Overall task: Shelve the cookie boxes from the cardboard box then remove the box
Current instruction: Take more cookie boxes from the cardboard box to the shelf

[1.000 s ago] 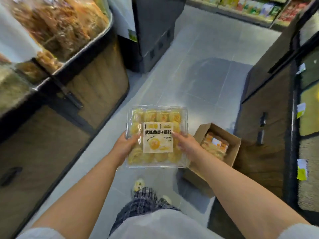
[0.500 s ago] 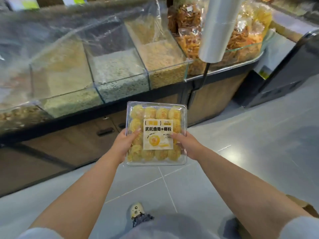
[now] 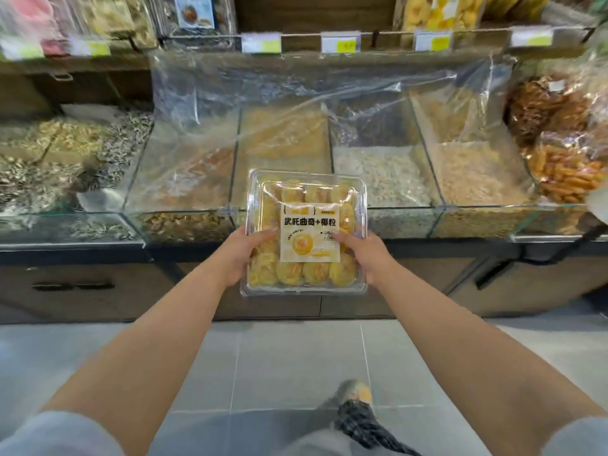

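A clear square plastic cookie box with a white and yellow label [image 3: 306, 232] is held just in front of the row of glass-walled bulk bins [image 3: 404, 222], level with their front wall. It is gripped at its left edge by the left hand [image 3: 241, 255] and at its right edge by the right hand [image 3: 362, 255]. Each thumb is laid on the lid, and the other fingers are hidden beneath.

Judged from here, the thin clamshell could be squeezed out of shape if the grip is tightened, so that the lid pops and cookies are spilled. With only the edges held, the box could also be let slip into the bins or onto the grey tiled floor [image 3: 296, 357] before them. If a place is sought on the wooden shelf with price tags [image 3: 340, 42] above and behind the bins, the box must be carried over them. A corner could then snag or drag the loose transparent film [image 3: 296, 80] draped over the bins.

Above the bins, that shelf is seen packed with packets, yellow dried-fruit bags [image 3: 437, 11] among them. No free gap can be made out, so the destination cannot be told. To the right of the bins, bags of brown fried snacks [image 3: 559, 143] are piled. Below the bins, dark wooden drawers [image 3: 72, 286] are set. A shoe [image 3: 353, 391] is seen on the floor in front of the bins. The cardboard box is not in view.
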